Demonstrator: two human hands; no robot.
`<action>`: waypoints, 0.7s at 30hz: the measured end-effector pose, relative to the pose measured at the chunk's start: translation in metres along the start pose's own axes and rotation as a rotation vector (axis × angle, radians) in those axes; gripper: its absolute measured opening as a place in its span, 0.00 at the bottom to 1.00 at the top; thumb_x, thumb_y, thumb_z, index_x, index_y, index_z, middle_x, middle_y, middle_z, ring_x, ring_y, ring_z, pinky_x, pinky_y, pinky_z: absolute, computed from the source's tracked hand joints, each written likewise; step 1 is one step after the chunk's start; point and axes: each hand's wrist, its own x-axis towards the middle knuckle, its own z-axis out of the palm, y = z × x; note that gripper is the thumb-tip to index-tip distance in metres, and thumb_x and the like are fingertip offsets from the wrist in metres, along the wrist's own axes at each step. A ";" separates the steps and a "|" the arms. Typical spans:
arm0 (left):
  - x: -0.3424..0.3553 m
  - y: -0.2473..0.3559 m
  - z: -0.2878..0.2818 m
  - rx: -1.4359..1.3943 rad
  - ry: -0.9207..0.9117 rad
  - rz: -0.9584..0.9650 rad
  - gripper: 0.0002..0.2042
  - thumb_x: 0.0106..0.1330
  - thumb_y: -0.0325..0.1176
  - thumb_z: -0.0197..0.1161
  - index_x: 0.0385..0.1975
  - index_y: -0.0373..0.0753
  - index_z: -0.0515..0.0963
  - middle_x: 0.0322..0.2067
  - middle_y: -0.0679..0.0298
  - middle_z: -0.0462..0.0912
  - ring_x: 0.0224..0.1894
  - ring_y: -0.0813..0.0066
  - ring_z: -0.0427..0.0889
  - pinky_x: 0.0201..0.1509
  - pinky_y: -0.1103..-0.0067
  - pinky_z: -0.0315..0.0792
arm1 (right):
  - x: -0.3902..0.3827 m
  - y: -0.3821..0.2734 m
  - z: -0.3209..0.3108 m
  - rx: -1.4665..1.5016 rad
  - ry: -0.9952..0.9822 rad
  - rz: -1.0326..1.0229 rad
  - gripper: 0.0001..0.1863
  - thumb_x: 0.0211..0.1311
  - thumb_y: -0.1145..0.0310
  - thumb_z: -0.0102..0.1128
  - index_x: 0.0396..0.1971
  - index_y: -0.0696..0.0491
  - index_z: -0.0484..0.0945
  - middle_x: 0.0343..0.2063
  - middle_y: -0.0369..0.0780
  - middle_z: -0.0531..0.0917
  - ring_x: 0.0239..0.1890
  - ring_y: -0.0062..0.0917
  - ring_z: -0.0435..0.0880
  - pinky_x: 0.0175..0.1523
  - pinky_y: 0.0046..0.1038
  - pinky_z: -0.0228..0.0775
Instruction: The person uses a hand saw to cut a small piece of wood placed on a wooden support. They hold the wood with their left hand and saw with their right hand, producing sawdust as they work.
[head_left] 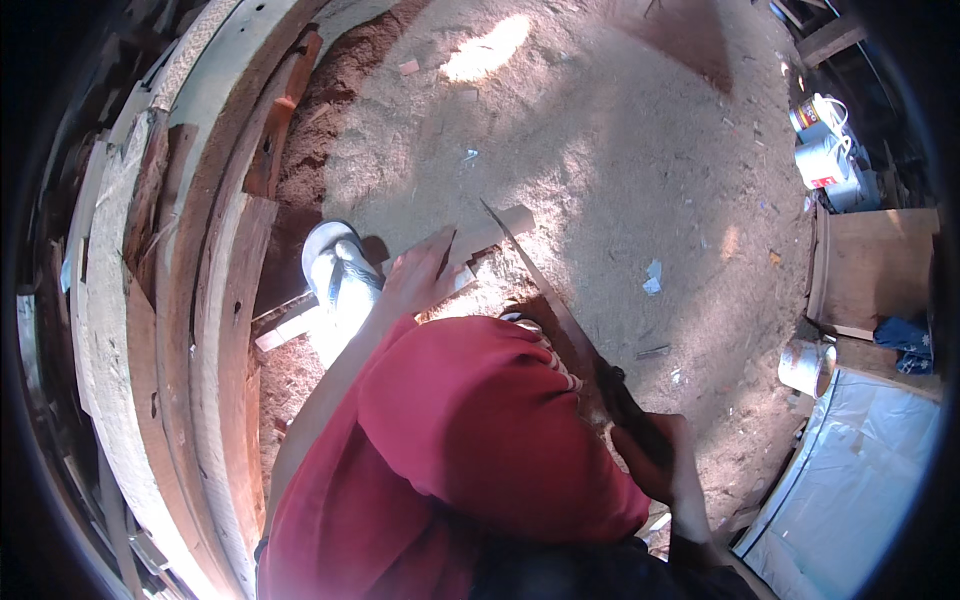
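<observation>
Board (478, 235) of light brown wood lies slantwise in front of the person, low over the sandy ground (600, 140); what supports it, one cannot tell. On the board rests the left hand (425, 268), palm down and fingers stretched forward; whether these fingers also close around its edge is not possible to see. The thin blade of a handsaw (565, 322) crosses over the right part of the board, its narrow tip pointing beyond it; whether the teeth touch the wood cannot be told. The right hand (655, 455), which is to the right of the board and nearer to the body, is wrapped around the dark handle of this saw. Just left of the board stands a foot (345, 275) in a flip-flop, and on the near side of the board is a bent knee covered with red cloth (490, 410). Farther left of the board, long planks (210, 250) are piled. To its right, a pale scrap (653, 277) lies on the ground, and well apart on the same side are white buckets (825, 160), a wooden box (875, 260), a dark blue cloth (905, 345) and a greyish sheet (845, 480).
</observation>
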 end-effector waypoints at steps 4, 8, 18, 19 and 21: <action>-0.002 0.003 0.000 0.015 0.043 0.073 0.31 0.71 0.41 0.64 0.68 0.30 0.67 0.59 0.41 0.78 0.61 0.40 0.79 0.64 0.56 0.74 | 0.011 0.003 0.013 -0.048 0.014 -0.186 0.16 0.67 0.68 0.69 0.22 0.60 0.79 0.12 0.33 0.74 0.20 0.11 0.72 0.23 0.27 0.60; -0.008 0.001 0.003 0.130 0.129 0.118 0.29 0.73 0.41 0.61 0.68 0.28 0.65 0.57 0.40 0.79 0.59 0.41 0.80 0.62 0.57 0.75 | 0.018 0.002 0.008 0.021 0.029 -0.365 0.16 0.67 0.67 0.69 0.23 0.60 0.79 0.12 0.36 0.74 0.19 0.12 0.72 0.22 0.29 0.61; 0.003 -0.021 0.020 0.344 0.067 0.139 0.30 0.75 0.46 0.58 0.66 0.27 0.65 0.58 0.44 0.79 0.60 0.48 0.81 0.59 0.62 0.79 | 0.015 0.032 0.019 0.119 0.022 -0.151 0.15 0.71 0.66 0.66 0.26 0.62 0.81 0.13 0.35 0.77 0.20 0.12 0.77 0.23 0.28 0.67; 0.004 -0.022 0.023 0.330 0.095 0.162 0.30 0.75 0.47 0.58 0.66 0.27 0.65 0.59 0.44 0.79 0.60 0.48 0.81 0.59 0.63 0.79 | 0.015 0.034 0.020 0.079 0.020 -0.149 0.16 0.71 0.66 0.65 0.26 0.62 0.81 0.13 0.35 0.78 0.20 0.12 0.77 0.23 0.28 0.67; 0.003 -0.023 0.027 0.360 0.099 0.154 0.30 0.75 0.47 0.58 0.66 0.28 0.65 0.59 0.45 0.79 0.60 0.48 0.81 0.59 0.63 0.79 | 0.015 0.036 0.022 0.021 0.017 -0.144 0.17 0.72 0.66 0.65 0.24 0.62 0.82 0.12 0.35 0.78 0.20 0.12 0.77 0.23 0.27 0.67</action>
